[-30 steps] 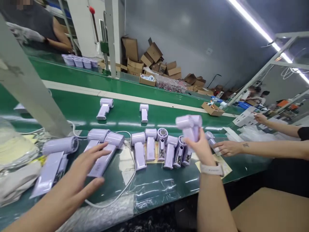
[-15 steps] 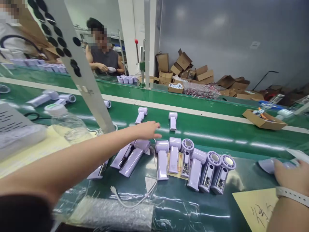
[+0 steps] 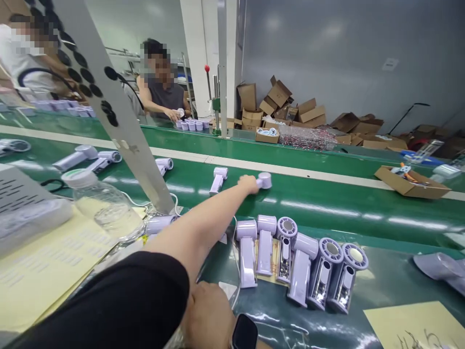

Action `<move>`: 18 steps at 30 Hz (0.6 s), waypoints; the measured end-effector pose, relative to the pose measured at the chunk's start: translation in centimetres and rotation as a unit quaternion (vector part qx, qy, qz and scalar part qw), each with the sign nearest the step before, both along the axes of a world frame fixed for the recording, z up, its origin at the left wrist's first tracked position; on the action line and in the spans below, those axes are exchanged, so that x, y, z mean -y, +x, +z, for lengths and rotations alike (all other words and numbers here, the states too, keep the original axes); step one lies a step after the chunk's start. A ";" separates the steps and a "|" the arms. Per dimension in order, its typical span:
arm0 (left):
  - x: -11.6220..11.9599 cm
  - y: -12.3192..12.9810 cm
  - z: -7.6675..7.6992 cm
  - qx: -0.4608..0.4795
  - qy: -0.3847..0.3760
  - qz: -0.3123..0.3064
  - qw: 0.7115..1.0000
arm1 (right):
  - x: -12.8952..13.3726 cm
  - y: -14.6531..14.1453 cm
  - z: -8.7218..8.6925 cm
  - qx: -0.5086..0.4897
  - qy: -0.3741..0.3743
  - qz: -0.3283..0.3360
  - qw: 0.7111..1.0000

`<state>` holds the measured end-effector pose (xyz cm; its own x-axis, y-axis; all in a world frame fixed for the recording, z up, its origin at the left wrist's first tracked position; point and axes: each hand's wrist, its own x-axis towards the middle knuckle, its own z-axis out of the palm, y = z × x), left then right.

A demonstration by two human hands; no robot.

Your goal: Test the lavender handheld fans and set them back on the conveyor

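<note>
One lilac fan [image 3: 265, 181] was observed at the green belt [image 3: 327, 194], its head pointing right and its handle held in the left hand [image 3: 249, 184]. The fingers were seen curled around the handle with little gap; whether the fan was raised off the belt could not be determined. The right hand [image 3: 210, 308], with a black watch [image 3: 244, 332] at its wrist, was located beneath the outstretched left arm; its fingers were hidden, so its grip could not be established. Left of the held fan, a second fan [image 3: 218, 181] was noted lying on the belt. Nearer the body, a row of six fans [image 3: 303, 266] was laid out on the bench, three with exposed handle interiors. A handwritten yellow sheet [image 3: 410, 317] was recorded to their right, and a clear bottle [image 3: 105, 206] to their left. Beyond the belt, lilac cups [image 3: 192, 126] were being handled by a co-worker [image 3: 167, 99]. Cardboard boxes [image 3: 279, 94] were piled against the wall.
</note>
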<state>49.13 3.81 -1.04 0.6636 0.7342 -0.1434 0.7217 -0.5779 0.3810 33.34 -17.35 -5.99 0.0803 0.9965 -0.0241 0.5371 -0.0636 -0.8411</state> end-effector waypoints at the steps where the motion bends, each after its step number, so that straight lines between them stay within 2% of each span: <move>1: -1.2 -0.9 0.0 -0.016 0.009 0.025 1.000 | -0.2 -0.5 -0.2 -0.035 -0.035 0.002 0.999; 5: -5.1 -4.3 -0.9 -0.063 0.010 0.112 0.992 | -0.4 0.5 -0.4 -0.220 -0.139 0.010 0.965; 9: -6.2 -4.6 -2.3 -0.068 -0.013 0.136 0.988 | -0.5 1.9 -0.4 -0.350 -0.172 0.027 0.920; 11: -5.8 -3.8 -2.8 -0.060 -0.017 0.135 0.989 | -0.1 2.2 -0.4 -0.415 -0.148 0.012 0.897; 14: -5.3 -2.6 -3.1 -0.048 -0.023 0.133 0.990 | 1.4 3.0 0.2 -0.498 -0.079 -0.044 0.863; 18: -5.1 -2.7 -3.2 -0.022 -0.078 0.111 0.990 | 3.9 4.7 1.7 -0.499 0.003 -0.118 0.858</move>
<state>46.41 8.88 -4.25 0.4787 0.8279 -0.2922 0.8425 -0.3395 0.4182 38.07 -21.29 -4.29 0.2218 0.9557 -0.1937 -0.4793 -0.0662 -0.8752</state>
